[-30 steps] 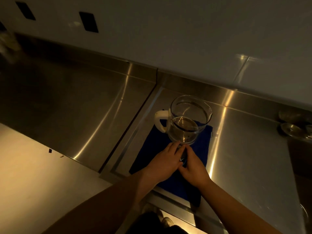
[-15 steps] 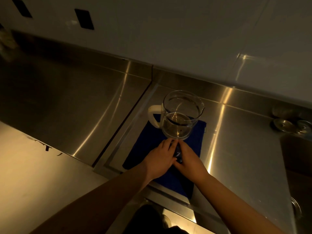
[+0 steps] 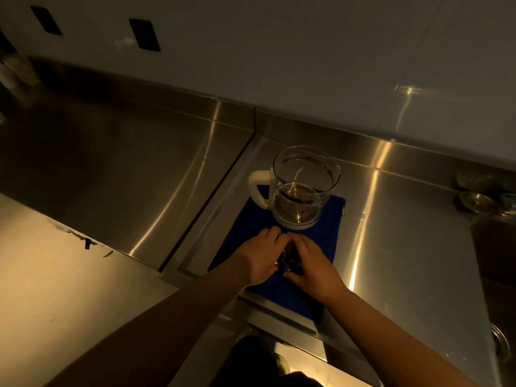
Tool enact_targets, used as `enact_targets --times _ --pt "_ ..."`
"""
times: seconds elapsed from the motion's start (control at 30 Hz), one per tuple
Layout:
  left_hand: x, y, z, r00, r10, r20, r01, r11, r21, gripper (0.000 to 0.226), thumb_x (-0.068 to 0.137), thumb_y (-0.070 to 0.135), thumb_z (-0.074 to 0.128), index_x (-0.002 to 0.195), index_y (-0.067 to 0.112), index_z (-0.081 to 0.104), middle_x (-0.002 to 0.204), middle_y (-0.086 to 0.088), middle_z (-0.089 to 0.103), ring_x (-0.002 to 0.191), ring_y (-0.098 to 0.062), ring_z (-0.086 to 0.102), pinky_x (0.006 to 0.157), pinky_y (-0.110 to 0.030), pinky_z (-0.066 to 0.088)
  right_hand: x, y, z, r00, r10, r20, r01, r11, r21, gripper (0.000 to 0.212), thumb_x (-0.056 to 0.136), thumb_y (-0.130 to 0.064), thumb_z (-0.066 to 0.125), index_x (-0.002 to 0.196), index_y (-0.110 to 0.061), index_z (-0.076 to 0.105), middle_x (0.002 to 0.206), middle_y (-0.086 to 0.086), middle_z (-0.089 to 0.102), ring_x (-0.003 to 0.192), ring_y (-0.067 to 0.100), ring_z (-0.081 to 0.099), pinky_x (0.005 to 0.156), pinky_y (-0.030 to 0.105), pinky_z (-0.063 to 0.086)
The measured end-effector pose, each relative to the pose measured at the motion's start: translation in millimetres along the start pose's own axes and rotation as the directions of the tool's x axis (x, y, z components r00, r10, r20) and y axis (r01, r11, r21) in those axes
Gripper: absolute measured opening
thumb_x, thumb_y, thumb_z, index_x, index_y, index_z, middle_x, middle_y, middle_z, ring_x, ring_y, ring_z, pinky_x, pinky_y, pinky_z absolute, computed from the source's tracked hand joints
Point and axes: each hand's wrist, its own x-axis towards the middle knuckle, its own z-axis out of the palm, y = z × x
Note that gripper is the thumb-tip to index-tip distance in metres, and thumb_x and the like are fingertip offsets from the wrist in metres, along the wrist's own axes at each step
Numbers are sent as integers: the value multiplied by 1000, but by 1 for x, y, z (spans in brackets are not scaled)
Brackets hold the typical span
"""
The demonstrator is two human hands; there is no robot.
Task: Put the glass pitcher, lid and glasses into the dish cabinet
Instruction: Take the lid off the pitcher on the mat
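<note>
both my hands are down on the blue cloth (image 3: 321, 236), closing on a small glass (image 3: 290, 261) between them; my guess is this is the pickup of one of the glasses. to do it well i'd wrap from both sides, get the fingers low on the wall, lift straight up, and keep clear of the glass pitcher (image 3: 303, 188) standing just beyond my fingertips. left hand (image 3: 262, 258) has fingers curled round the glass's left side, right hand (image 3: 310, 263) curled round its right side, fingertips nearly meeting on the far side. glass is mostly hidden, only a dark glinting sliver shows in the gap, so i can't tell if it's upright or already off the cloth. pitcher sits upright at the far end of the cloth, white handle to the left, untouched. the steel counter (image 3: 139, 163) is dim. no lid or cabinet in view.
</note>
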Motion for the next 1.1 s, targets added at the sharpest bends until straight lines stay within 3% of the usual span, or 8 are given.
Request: enact_targets --times 0.13,0.3,0.4,0.6,0.77,0.87,0.97,1.1 --pt "0 0 -2 1000 -17 1 17 999 -28 64 86 23 66 138 12 31 136 -7 33 123 -22 37 99 -32 39 -1 -1 -10 997 -83 -8 81 984 -158 93 74 -43 75 147 -16 24 142 13 39 128 29 39 101 37 39" --pt "-1 6 10 998 -43 -47 40 996 -80 63 88 25 63 140 12 29 141 -6 30 127 -20 34 100 -28 36 -5 -2 -26 990 -137 -34 121 946 -302 93 65 -41 81 142 -14 34 129 15 51 115 32 51 87 35 48" --pt "2 12 23 995 -93 -32 92 996 -13 65 90 26 60 144 11 25 148 -8 26 134 -21 28 108 -27 25 -9 -1 -23 991 -131 -38 110 933 -342 99 57 -38 86 138 -15 35 121 15 56 108 33 57 79 35 52" --pt "-3 12 43 978 -207 -26 206 934 292 67 98 22 43 148 0 4 153 -19 17 141 -31 16 118 -38 7 -5 -7 -8 991 -134 -17 121 936 -329 101 57 -30 88 141 -13 35 136 15 49 125 34 47 98 41 41" --pt "-8 8 54 972 -233 -14 225 923 313 68 100 19 38 147 -3 -7 155 -21 8 143 -32 10 118 -38 4 -6 -3 3 991 -131 1 129 970 -209 105 58 -17 87 144 -13 27 144 13 39 135 26 30 108 39 26" --pt "-7 9 53 977 -209 -35 210 935 286 70 100 22 40 148 -1 -6 156 -19 9 144 -31 10 118 -37 3 -6 6 -2 988 -153 15 153 979 -132 99 66 -11 82 145 -14 23 147 12 35 137 22 25 109 41 32" --pt "-5 8 55 976 -208 -65 217 959 182 70 99 23 41 148 4 -6 155 -17 14 144 -28 13 117 -34 2 -2 8 -14 977 -205 54 208 977 -53 90 67 -12 78 141 -14 27 139 10 41 131 23 38 104 38 40" --pt "1 4 52 970 -235 -60 234 972 -23 70 99 30 43 149 8 -1 156 -12 15 144 -23 15 116 -28 4 3 -1 -35 967 -252 31 253 967 -29 77 71 -28 75 136 -13 36 132 4 46 122 18 43 103 33 38"
